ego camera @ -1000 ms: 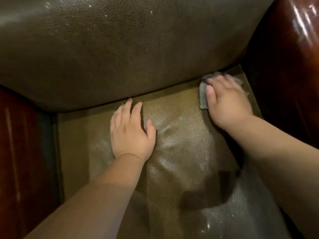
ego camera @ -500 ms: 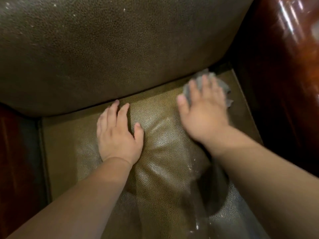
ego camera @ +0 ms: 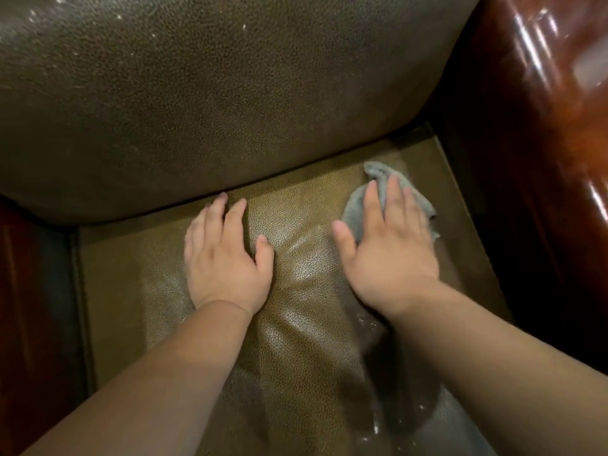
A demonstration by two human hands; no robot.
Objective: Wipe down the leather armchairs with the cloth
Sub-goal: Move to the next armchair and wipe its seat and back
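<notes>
A crumpled grey cloth point(ego camera: 360, 205) is pressed flat against the olive leather seat cushion point(ego camera: 296, 268) by the right hand point(ego camera: 391, 251), whose fingers are spread straight over it, near the back right corner of the seat and just beside the glossy wooden armrest point(ego camera: 543, 126). The left hand point(ego camera: 227, 258) is laid palm down on the bare cushion, fingers extended, their tips touched against the base of the backrest point(ego camera: 214, 103). White specks are seen scattered on the backrest and on the seat's near right part.
</notes>
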